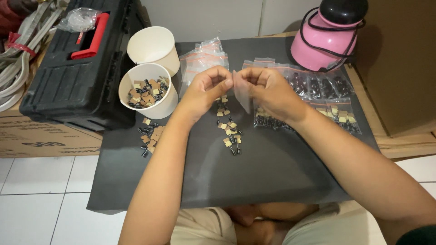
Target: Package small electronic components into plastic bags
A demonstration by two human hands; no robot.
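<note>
I've got both hands, left hand [206, 86] and right hand [268, 88], pinching a small clear zip bag [241, 93], hanging upright just above the loose capacitors [229, 129].

floor: white tiles [36, 190] | wall: pale panels [218, 18] | surface: dark mat [272, 168] | right: brown cardboard [399, 59]

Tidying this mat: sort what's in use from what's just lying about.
In use: left hand and right hand holding a clear zip bag; loose small components; cup of components.
Lying about: black toolbox; pink jug; empty paper cup.
</note>
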